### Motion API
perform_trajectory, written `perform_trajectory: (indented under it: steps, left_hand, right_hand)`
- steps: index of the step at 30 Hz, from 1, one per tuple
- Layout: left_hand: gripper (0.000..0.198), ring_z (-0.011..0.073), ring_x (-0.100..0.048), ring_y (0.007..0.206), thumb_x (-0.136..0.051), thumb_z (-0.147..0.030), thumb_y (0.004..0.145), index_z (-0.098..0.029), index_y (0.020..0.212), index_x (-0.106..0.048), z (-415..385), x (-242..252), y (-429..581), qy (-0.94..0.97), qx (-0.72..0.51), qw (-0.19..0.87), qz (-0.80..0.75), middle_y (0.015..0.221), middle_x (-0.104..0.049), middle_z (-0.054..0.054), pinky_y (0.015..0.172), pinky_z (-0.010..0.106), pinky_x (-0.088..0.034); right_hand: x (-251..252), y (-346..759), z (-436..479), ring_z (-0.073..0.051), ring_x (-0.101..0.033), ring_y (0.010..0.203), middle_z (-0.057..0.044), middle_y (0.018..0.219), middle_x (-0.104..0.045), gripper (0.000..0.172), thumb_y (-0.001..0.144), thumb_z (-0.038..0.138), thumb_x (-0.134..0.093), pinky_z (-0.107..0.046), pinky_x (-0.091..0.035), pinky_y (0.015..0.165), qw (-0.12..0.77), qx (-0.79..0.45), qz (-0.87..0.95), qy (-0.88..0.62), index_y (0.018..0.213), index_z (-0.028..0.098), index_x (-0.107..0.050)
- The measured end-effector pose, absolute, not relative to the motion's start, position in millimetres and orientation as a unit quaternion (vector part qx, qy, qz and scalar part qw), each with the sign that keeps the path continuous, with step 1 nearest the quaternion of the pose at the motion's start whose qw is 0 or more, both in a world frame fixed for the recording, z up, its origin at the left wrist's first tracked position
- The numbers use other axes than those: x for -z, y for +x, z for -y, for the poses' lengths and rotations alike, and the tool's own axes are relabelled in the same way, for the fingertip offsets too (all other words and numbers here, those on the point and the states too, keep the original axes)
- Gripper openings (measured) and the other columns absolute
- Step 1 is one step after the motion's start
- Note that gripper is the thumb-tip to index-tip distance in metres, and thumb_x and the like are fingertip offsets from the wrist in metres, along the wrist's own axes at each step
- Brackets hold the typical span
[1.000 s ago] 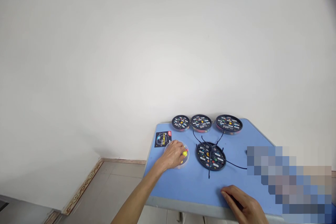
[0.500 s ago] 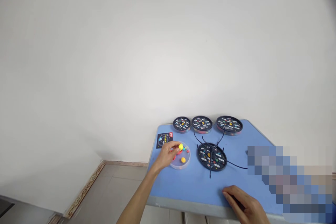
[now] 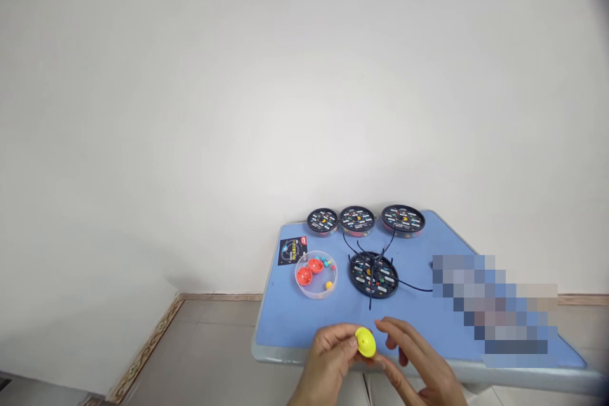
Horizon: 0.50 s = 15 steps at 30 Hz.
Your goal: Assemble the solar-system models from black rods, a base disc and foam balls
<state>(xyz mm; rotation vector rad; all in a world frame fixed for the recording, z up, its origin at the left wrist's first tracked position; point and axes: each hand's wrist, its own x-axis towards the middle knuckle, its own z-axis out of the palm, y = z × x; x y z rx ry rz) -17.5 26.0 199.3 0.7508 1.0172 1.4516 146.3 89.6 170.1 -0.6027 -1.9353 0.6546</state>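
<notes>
Near the table's front edge my left hand pinches a yellow rimmed plastic piece, rounded and with a small hole in it. Just to its right is my right hand, fingers apart, the thumb close under the piece; whether it touches I cannot tell. Farther back on the left, a clear round tray holds two red half-balls, an orange-yellow ball and several tiny coloured beads. Right of the tray lies a printed black disc with a black stand of curved arms on it.
Along the wall stand three round containers with printed black lids. A dark printed card lies behind the tray on the blue table. Something pixelated covers the right side. One curved black arm reaches rightward over the table.
My left hand has carried the yellow piece from the tray to the front edge. The right hand has moved left and opened beside it. The view has shifted slightly.
</notes>
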Motion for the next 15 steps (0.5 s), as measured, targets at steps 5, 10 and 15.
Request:
perform_trajectory:
  steps: [5,10,15]
  left_hand:
    - [0.043,0.0252,-0.068,0.075,-0.080,-0.056,0.065,-0.016,0.081,-0.080,-23.1,-174.6,9.9,0.287,-0.639,0.572,-0.425,0.076,-0.073,0.010,0.075,0.038,-0.051]
    - [0.040,0.0247,-0.070,0.075,-0.086,-0.046,0.061,-0.016,0.086,-0.078,-28.9,-160.1,35.3,0.183,-0.702,0.563,-0.395,0.069,-0.070,0.008,0.076,0.036,-0.051]
    - [0.034,0.0248,-0.071,0.074,-0.082,-0.038,0.070,-0.013,0.090,-0.070,-35.2,-169.0,59.5,0.173,-0.720,0.570,-0.356,0.065,-0.071,0.008,0.074,0.034,-0.050]
  right_hand:
    - [-164.0,151.7,-84.0,-0.023,-0.071,0.100,-0.011,0.111,-0.073,0.029,0.091,0.030,-0.062,-0.024,-0.061,0.073,0.456,-0.280,0.812,-0.232,0.119,0.027,-0.069]
    - [-159.3,162.1,-84.5,-0.025,-0.070,0.107,-0.010,0.117,-0.074,0.030,0.088,0.036,-0.066,-0.028,-0.059,0.088,0.467,-0.314,0.786,-0.256,0.116,0.028,-0.073]
    - [-163.0,174.0,-88.9,-0.025,-0.070,0.107,-0.005,0.115,-0.076,0.031,0.085,0.035,-0.068,-0.028,-0.057,0.090,0.496,-0.373,0.740,-0.259,0.115,0.032,-0.074]
